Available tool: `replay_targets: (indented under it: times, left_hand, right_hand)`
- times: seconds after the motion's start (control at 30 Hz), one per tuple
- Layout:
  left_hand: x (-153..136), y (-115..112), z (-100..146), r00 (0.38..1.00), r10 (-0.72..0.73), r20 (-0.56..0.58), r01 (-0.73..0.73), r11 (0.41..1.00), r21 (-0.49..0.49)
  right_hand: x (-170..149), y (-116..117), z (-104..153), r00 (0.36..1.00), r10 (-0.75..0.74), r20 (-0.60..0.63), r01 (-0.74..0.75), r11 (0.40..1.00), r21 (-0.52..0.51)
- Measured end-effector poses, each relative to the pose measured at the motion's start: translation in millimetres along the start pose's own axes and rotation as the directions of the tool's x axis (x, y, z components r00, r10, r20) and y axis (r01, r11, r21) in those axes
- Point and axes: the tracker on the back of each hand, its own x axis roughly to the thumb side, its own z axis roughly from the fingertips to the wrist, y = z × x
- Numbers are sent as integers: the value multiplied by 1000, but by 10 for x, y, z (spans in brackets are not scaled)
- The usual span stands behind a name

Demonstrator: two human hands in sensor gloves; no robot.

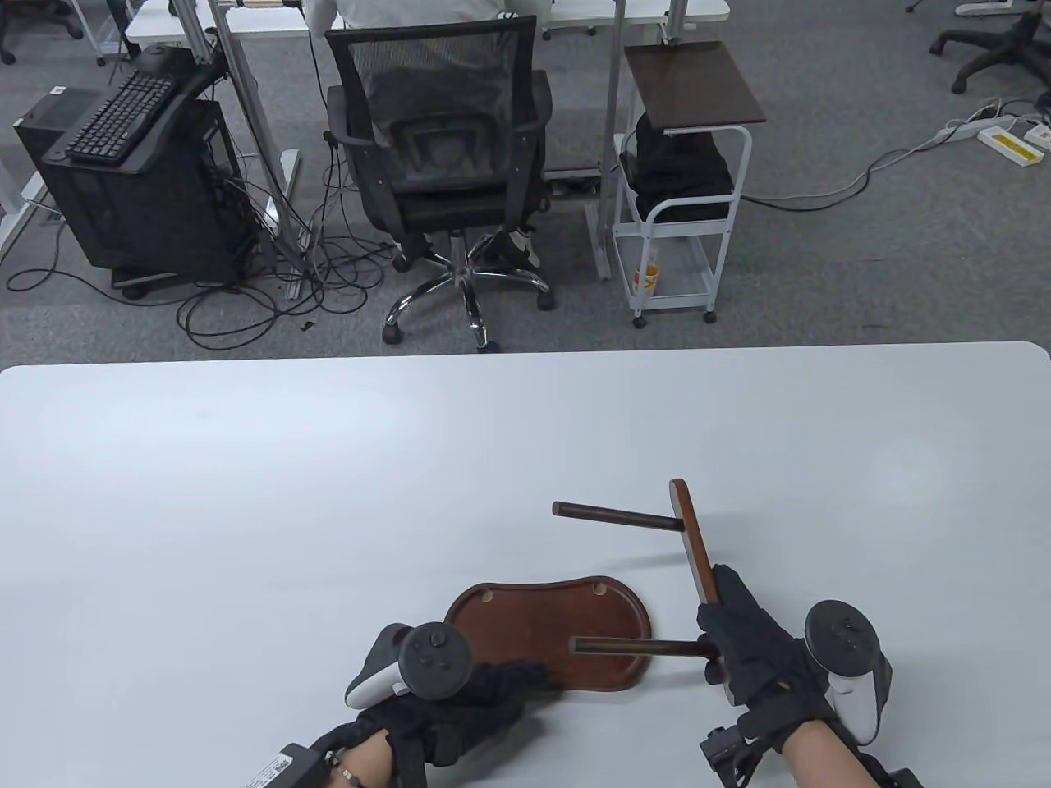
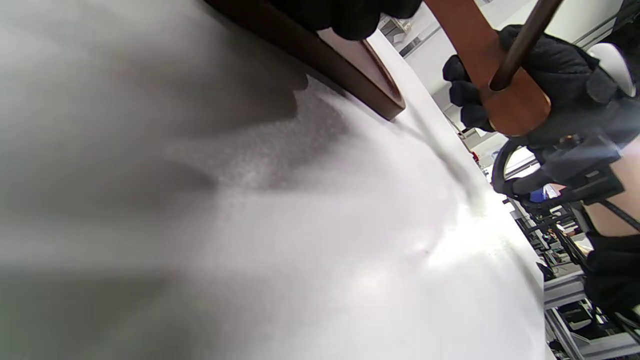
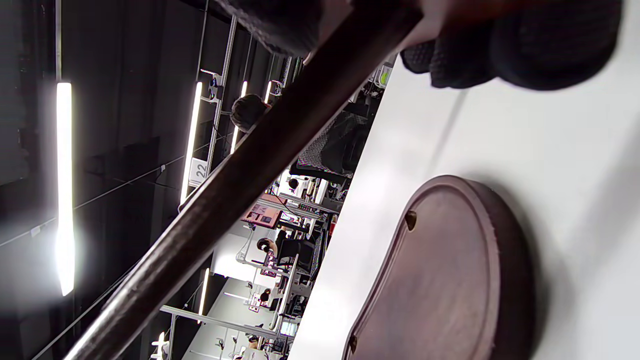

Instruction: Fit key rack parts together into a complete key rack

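Observation:
A dark brown bean-shaped wooden base tray (image 1: pixel 558 628) lies flat on the white table (image 1: pixel 246 509), with two small holes near its far rim. My left hand (image 1: pixel 484 685) rests on the tray's near left edge. My right hand (image 1: pixel 743 636) grips the lower end of a flat wooden bar (image 1: pixel 694 546) that carries two dark dowels. The upper dowel (image 1: pixel 612 515) points left above the table. The lower dowel (image 1: pixel 640 647) reaches left over the tray. The right wrist view shows the tray (image 3: pixel 450 280) and a dowel (image 3: pixel 240 185) close up. The left wrist view shows the bar (image 2: pixel 492 75).
The table's far edge (image 1: pixel 525 355) runs across the middle of the view. Beyond it stand an office chair (image 1: pixel 443 156), a computer tower (image 1: pixel 139 189) and a white cart (image 1: pixel 681 180) on the floor.

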Motion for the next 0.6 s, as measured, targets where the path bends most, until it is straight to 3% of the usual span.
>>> replay_targets:
  times: [0.5, 0.6]
  left_hand:
    - [23, -26, 5, 1000, 12, 6, -12, 1000, 7]
    - [32, 77, 50, 1000, 8, 12, -9, 994, 111]
  right_hand:
    - [-7, -21, -17, 1000, 2, -11, -2, 1000, -5]
    - [1, -31, -38, 1000, -1, -17, 1, 1000, 7]
